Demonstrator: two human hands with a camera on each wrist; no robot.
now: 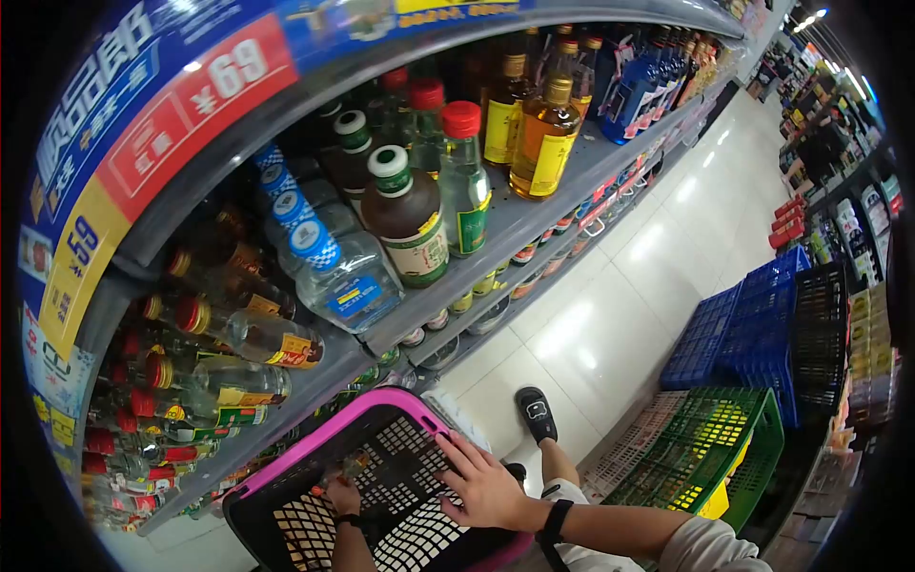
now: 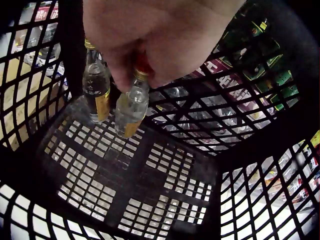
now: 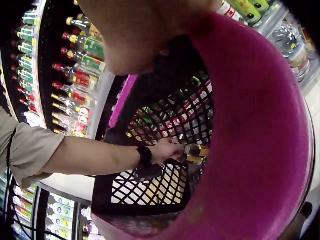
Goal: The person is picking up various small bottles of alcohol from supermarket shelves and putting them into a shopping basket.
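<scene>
Filling the left side, liquor shelves (image 1: 515, 224) rise over a black mesh basket (image 1: 324, 434) with a pink rim. The right hand (image 1: 486, 486) rests on that rim, fingers spread, its grip wide and holding nothing. The left hand (image 2: 160, 35) reaches inside, its grip pinching two small clear bottles (image 2: 131, 105) by their necks, just above the basket's bottom.
</scene>
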